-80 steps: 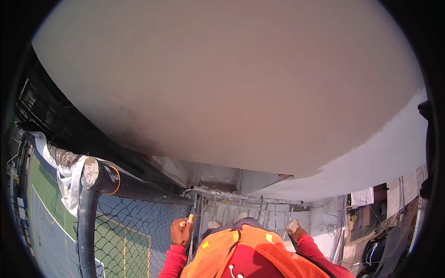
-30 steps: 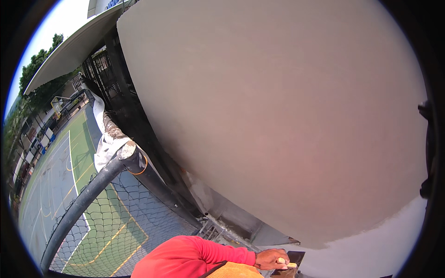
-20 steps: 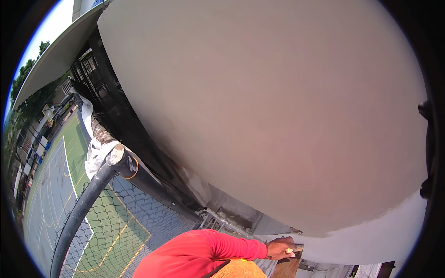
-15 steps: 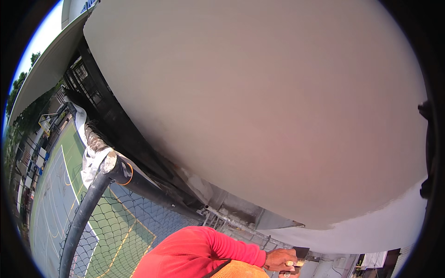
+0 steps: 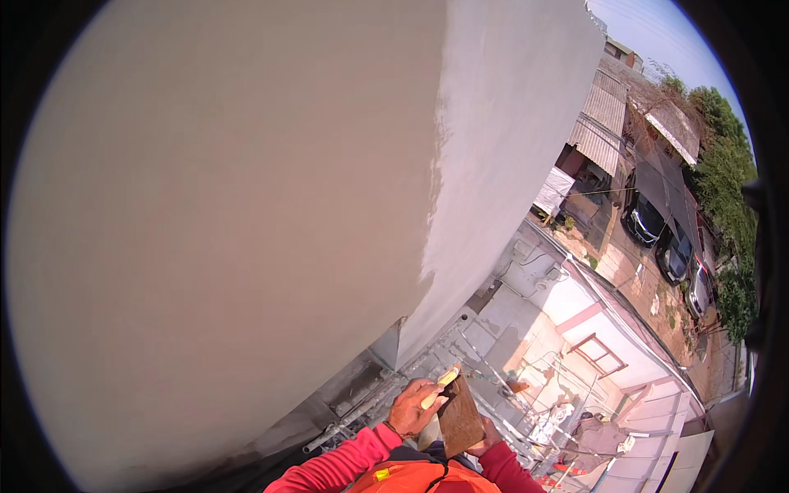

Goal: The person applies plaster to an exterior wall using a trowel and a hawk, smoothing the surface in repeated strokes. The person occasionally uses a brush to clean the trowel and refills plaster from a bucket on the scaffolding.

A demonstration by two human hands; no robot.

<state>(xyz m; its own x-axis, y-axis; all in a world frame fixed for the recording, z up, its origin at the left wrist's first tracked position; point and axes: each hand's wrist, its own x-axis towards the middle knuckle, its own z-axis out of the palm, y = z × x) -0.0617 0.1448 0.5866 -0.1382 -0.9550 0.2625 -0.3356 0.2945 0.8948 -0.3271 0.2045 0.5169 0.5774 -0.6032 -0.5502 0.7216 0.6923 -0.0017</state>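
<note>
At the lower middle, my left hand [image 5: 413,408] is closed around a yellow-handled tool [image 5: 448,377]. The tool's working end is too small to make out. Just right of it, a flat brown board [image 5: 461,421] is held tilted in front of my chest. My right hand [image 5: 486,436] grips the board's right edge, its fingers partly hidden behind the board. A large curved wall [image 5: 246,205] fills the left and middle. Its surface is damp-looking beige, with a ragged edge against a paler band [image 5: 501,140] on the right.
Below lie metal scaffold pipes [image 5: 337,429] and a pale floor area beside a low pinkish-white wall [image 5: 633,361]. A person in dark clothing [image 5: 598,435] is down at the lower right. Parked cars [image 5: 675,253], corrugated roofs [image 5: 598,123] and trees [image 5: 723,156] stand farther off.
My view has swung right, from the fence and sports court to the yard with cars. Both forearms and the brown board now show more fully; the yellow-handled tool stays in my left hand.
</note>
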